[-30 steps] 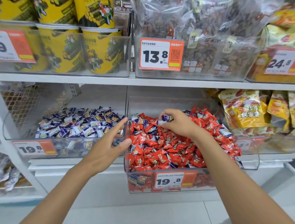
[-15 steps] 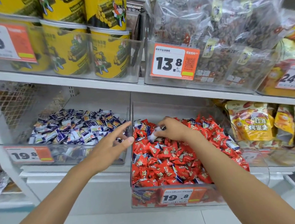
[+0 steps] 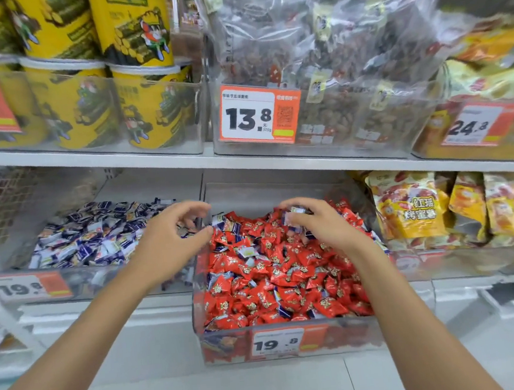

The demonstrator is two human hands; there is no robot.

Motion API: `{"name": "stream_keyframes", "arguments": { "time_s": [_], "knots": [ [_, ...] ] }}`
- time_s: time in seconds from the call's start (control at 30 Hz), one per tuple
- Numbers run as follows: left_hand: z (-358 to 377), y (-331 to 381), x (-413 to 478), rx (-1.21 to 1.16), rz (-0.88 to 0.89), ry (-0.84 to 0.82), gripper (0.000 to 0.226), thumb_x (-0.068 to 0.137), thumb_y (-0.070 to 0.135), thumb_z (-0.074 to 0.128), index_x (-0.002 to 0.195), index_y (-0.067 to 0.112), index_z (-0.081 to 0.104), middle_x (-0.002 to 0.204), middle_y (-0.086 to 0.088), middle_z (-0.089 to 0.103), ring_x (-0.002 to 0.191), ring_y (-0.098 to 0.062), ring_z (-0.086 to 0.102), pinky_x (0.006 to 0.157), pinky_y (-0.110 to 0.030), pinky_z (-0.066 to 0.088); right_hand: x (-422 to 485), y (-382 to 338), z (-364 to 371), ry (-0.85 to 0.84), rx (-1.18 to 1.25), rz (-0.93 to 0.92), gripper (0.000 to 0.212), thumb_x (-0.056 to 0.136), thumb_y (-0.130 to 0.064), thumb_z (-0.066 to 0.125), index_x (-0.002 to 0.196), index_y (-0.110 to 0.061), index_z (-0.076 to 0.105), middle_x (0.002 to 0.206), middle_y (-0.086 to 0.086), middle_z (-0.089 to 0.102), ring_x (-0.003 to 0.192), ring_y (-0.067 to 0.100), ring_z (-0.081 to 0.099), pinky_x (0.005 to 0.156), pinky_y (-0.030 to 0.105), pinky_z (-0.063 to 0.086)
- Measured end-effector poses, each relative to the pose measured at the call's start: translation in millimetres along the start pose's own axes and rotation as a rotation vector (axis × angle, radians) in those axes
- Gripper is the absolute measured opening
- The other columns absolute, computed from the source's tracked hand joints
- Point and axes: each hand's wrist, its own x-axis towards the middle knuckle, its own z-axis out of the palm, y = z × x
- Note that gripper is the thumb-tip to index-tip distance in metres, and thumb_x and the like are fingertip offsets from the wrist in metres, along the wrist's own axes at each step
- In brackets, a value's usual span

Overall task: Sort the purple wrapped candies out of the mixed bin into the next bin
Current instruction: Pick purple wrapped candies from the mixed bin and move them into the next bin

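The clear mixed bin (image 3: pixel 343 338) holds mostly red wrapped candies (image 3: pixel 275 274), with a few purple wrapped candies (image 3: pixel 232 226) among them. The bin to its left (image 3: pixel 101 281) is filled with purple candies (image 3: pixel 97 236). My right hand (image 3: pixel 323 226) hovers over the back of the mixed bin, its fingertips pinched on a purple candy (image 3: pixel 296 212). My left hand (image 3: pixel 170 246) is at the wall between the two bins, fingers curled and apart, holding nothing.
A white shelf edge (image 3: pixel 277 158) runs just above both bins. On it stand yellow tubs (image 3: pixel 155 110) and clear snack bags (image 3: pixel 346 62). Yellow snack packets (image 3: pixel 412 209) sit right of the mixed bin. The mixed bin juts forward past the shelf front.
The view has moved closer to the bins. My left hand's fingers have curled in from a flatter spread. My right hand keeps its pinch on the purple candy and has shifted slightly right.
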Motion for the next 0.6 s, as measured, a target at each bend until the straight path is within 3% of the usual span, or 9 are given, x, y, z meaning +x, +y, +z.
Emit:
{"name": "stream_keyframes", "arguments": {
  "time_s": [0.17, 0.27, 0.33, 0.43, 0.53, 0.6],
  "knots": [
    [42, 30, 39, 0.258, 0.153, -0.374, 0.021, 0.088, 0.02, 0.066, 0.107, 0.028, 0.069, 0.099, 0.013, 0.069, 0.089, -0.004, 0.061, 0.081, -0.025, 0.05, -21, 9, -30, 0.094, -0.081, 0.012, 0.023, 0.1, -0.015, 0.05, 0.12, -0.018, 0.062, 0.086, 0.006, 0.062, 0.054, 0.014, 0.049, 0.047, 0.021, 0.036],
    [77, 33, 65, 0.545, 0.1, -0.684, 0.036, 0.089, 0.03, 0.067, 0.123, 0.018, 0.064, 0.118, 0.003, 0.066, 0.105, -0.015, 0.061, 0.092, -0.03, 0.048, -35, 14, -44, 0.156, -0.044, 0.014, 0.023, 0.099, -0.015, 0.051, 0.12, -0.018, 0.061, 0.089, 0.008, 0.06, 0.042, 0.007, 0.042, 0.043, 0.018, 0.031],
    [93, 22, 73, 0.765, 0.051, -0.808, 0.042, 0.086, 0.033, 0.071, 0.122, 0.013, 0.065, 0.121, -0.002, 0.066, 0.107, -0.021, 0.061, 0.088, -0.029, 0.048, -45, 17, -51, 0.151, -0.012, 0.019, 0.022, 0.1, -0.014, 0.05, 0.118, -0.016, 0.062, 0.08, 0.011, 0.059, 0.034, 0.001, 0.036, 0.039, 0.014, 0.028],
    [98, 10, 76, 0.781, -0.006, -0.795, 0.033, 0.08, 0.022, 0.077, 0.11, 0.009, 0.07, 0.112, -0.006, 0.069, 0.097, -0.021, 0.063, 0.08, -0.027, 0.047, -60, 20, -63, 0.126, 0.022, 0.022, 0.019, 0.101, -0.013, 0.049, 0.114, -0.015, 0.063, 0.068, 0.006, 0.053, 0.031, 0.0, 0.039, 0.037, 0.013, 0.026],
    [86, 18, 81, 0.486, -0.014, -0.623, 0.026, 0.086, 0.012, 0.071, 0.111, 0.008, 0.069, 0.112, -0.003, 0.067, 0.099, -0.018, 0.063, 0.082, -0.022, 0.045, -68, 29, -73, 0.131, -0.014, 0.01, 0.018, 0.1, -0.016, 0.05, 0.107, -0.023, 0.065, 0.084, 0.013, 0.059, 0.033, 0.006, 0.029, 0.038, 0.019, 0.025],
    [73, 24, 90, 0.282, -0.074, -0.447, 0.028, 0.091, 0.002, 0.059, 0.119, 0.005, 0.061, 0.112, -0.008, 0.063, 0.086, -0.019, 0.063, 0.077, -0.025, 0.047, -70, 33, -76, 0.129, -0.029, -0.001, 0.019, 0.1, -0.014, 0.049, 0.103, -0.023, 0.065, 0.085, 0.015, 0.062, 0.034, 0.008, 0.024, 0.039, 0.019, 0.022]
  ]
}}
